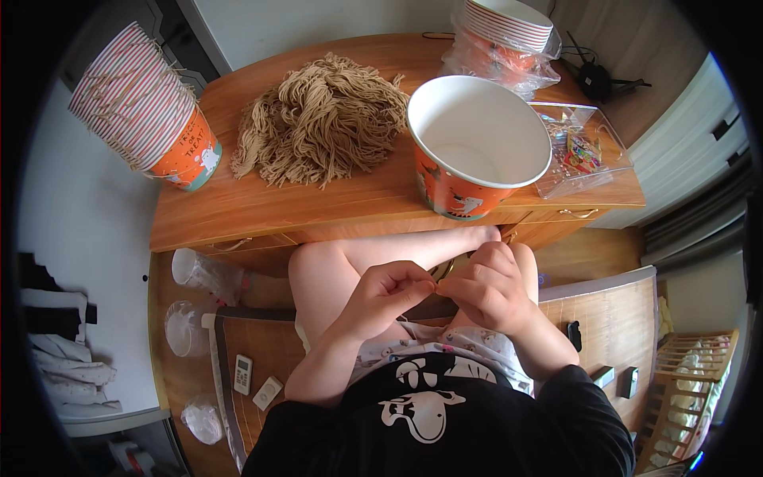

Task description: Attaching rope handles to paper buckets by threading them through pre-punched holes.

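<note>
My left hand (389, 296) and my right hand (491, 290) meet above my lap, fingertips pinched close together. Whatever lies between them is too small and too covered by fingers to make out. Beyond them, near the table's front edge, stands a large orange paper bucket (445, 187) with a white inside. Left of it lies a heap of tan cords (322, 119). A tall stack of nested striped paper buckets (139, 107), with tan cords hanging along its side, leans at the far left.
A clear plastic tray (548, 187) with small colourful packets sits right of the bucket. Behind stand more nested buckets (509, 36) in plastic wrap and a black device with antennas (594, 78). A remote control (243, 374) lies on the mat beside me; bagged white containers (191, 270) stand left.
</note>
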Tool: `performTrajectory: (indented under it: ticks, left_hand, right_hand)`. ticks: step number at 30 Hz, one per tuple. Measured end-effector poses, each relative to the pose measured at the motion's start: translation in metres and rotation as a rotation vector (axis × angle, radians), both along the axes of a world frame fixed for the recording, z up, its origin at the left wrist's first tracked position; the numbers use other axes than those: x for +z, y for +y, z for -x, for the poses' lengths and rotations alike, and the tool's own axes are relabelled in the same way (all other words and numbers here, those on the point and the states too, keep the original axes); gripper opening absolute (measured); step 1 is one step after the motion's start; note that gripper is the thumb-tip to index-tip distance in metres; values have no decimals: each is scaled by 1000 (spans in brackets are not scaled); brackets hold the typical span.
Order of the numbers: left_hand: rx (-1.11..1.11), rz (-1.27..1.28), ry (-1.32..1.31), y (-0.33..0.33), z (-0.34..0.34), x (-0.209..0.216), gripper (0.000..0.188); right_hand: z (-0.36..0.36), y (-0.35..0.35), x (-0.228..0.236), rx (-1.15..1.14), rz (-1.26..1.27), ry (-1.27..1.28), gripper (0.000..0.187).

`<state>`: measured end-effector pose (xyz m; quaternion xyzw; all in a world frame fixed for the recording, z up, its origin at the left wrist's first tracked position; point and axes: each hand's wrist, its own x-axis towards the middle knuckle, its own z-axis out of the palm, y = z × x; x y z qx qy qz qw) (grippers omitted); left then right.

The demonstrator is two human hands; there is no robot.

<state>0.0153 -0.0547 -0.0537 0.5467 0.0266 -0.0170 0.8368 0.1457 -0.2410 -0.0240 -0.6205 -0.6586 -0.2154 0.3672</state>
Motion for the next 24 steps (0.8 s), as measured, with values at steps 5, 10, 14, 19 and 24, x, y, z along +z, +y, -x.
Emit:
performTrajectory:
  ticks: [5,10,14,19,24]
  left_hand:
    - [116,98,1,2,-6,3,14]
    - [262,205,-104,-9,-20,9,18]
    - [260,320,-130,-11,-21,14,17]
    - [253,356,-86,-14,-21,17,16]
    - [211,326,-92,-15,-20,14,14]
  right_hand:
    - [-5,5,13,-12,8,74,43]
    - [1,10,9,-67,46,204,57]
    - [6,21,2,-93,27,288,57]
    - [8,25,4,-99,17,270,52]
    - [4,28,-7,-58,-56,187,53]
